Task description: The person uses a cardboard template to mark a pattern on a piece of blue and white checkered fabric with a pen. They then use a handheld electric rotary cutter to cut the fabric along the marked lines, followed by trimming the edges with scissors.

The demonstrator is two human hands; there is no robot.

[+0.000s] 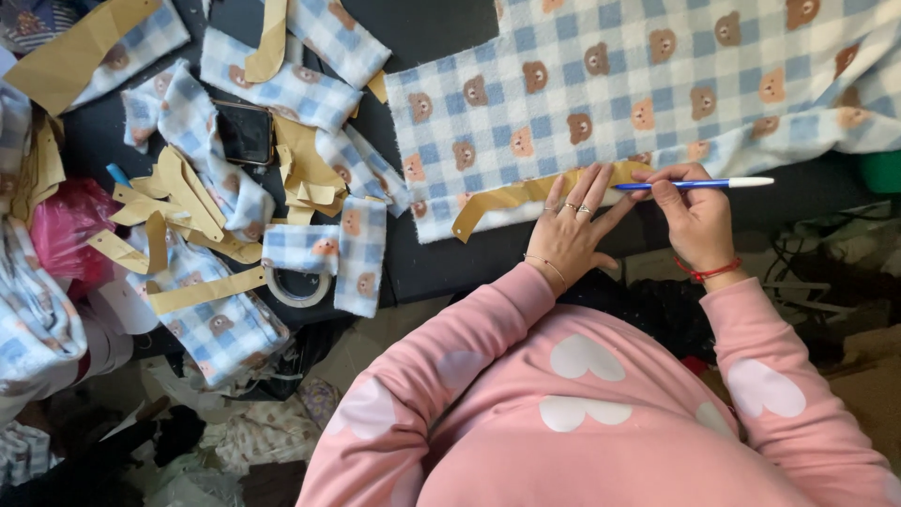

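Observation:
My left hand lies flat, fingers spread, pressing a curved tan paper pattern strip onto the near edge of a blue-and-white checked fabric with bear faces. My right hand grips a blue pen with a white cap, held level, its tip at the strip's right end beside my left fingertips. A red cord circles my right wrist. Both sleeves are pink with white hearts.
To the left on the dark table lie several cut pieces of the same fabric and tan paper pieces, a black phone and a tape roll. A pink bag and loose cloth sit at far left.

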